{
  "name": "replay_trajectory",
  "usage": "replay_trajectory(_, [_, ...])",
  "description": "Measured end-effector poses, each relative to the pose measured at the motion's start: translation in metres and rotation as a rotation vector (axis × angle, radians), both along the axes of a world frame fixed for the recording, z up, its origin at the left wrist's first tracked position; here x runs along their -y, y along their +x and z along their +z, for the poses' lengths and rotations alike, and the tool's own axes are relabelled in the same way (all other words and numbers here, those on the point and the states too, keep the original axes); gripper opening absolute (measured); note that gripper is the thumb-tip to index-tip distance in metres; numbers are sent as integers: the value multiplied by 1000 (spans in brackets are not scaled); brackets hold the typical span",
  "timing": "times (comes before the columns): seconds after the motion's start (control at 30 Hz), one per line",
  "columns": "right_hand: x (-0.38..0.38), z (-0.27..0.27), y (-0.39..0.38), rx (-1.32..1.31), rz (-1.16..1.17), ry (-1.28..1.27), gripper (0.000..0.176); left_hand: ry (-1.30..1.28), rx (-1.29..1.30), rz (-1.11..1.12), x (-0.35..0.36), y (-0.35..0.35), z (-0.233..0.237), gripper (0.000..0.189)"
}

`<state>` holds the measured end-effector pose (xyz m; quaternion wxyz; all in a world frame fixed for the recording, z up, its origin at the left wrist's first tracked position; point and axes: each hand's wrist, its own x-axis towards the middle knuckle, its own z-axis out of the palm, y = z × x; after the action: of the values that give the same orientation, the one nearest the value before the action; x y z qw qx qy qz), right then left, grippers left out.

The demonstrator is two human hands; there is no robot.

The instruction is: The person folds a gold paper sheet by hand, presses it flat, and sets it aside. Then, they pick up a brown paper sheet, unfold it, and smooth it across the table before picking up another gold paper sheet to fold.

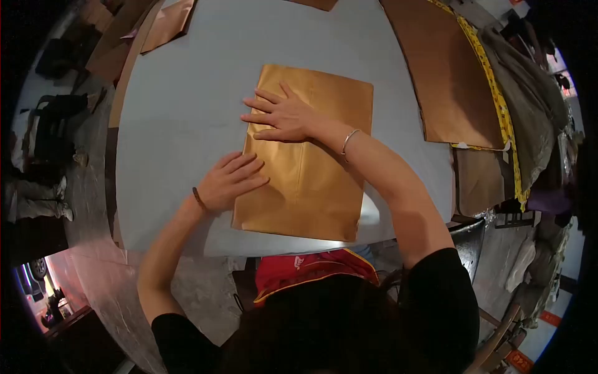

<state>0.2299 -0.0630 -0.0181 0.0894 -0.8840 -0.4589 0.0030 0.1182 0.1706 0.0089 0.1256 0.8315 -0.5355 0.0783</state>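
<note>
A large gold sheet [324, 174], perhaps a flat paper bag or folded paper, lies on the pale table in front of me. My right hand [280, 116] rests flat on its upper left part with fingers spread. Lower down, my left hand [233, 181] lies at the sheet's left edge, fingers stretched out over the gold surface. Neither hand grips anything. A vertical crease runs down the middle of the sheet, and part of it is hidden under my right hand and forearm.
The pale tabletop [180, 124] extends around the sheet. At the upper left edge lies another brown-gold piece [168, 26]. A brown cardboard panel [458, 81] edged with yellow patterned tape is on the right, beside grey cloth [520, 93]. Someone's legs [40, 202] show at far left.
</note>
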Motion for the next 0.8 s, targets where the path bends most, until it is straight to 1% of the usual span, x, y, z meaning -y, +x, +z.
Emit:
replay_trajectory(0.03, [0,0,0,3,3,2,57,54,-17,-6,-1,-3,1,49])
replay_trajectory(0.07, [0,0,1,-6,-1,-13,57,20,-64,3,-4,-5,-4,48])
replay_trajectory(0.13, [0,-2,2,-36,5,-37,58,27,-41,16,-6,-10,-4,48])
replay_trajectory(0.2, [2,-10,2,9,44,25,58,39,-37,17,-10,-17,-4,48])
replay_trajectory(0.3, [1,-3,-5,-5,49,-29,55,17,-91,30,-8,-23,-5,47])
replay_trajectory(0.37, [1,-2,-5,-9,60,-38,55,24,-57,94,-6,-20,-15,51])
replay_trajectory(0.43, [2,-9,-4,21,50,35,56,7,-48,140,-1,-13,-17,53])
replay_trajectory(0.47, [3,-11,-3,46,55,26,56,10,-42,148,0,-9,-17,53])
replay_trajectory(0.57, [3,-13,-5,89,67,42,56,-60,-70,117,5,-1,-16,49])
replay_trajectory(0.6, [5,-10,-10,45,54,19,57,-63,-65,116,4,-3,-19,49])
replay_trajectory(0.67, [4,-8,-24,52,77,18,56,-69,-101,81,-1,-12,-25,48])
replay_trajectory(0.73, [3,-8,-39,48,130,23,55,-63,-128,60,2,-26,-12,45])
replay_trajectory(0.8, [2,-8,-57,54,183,74,54,-118,-196,-7,1,-42,-5,39])
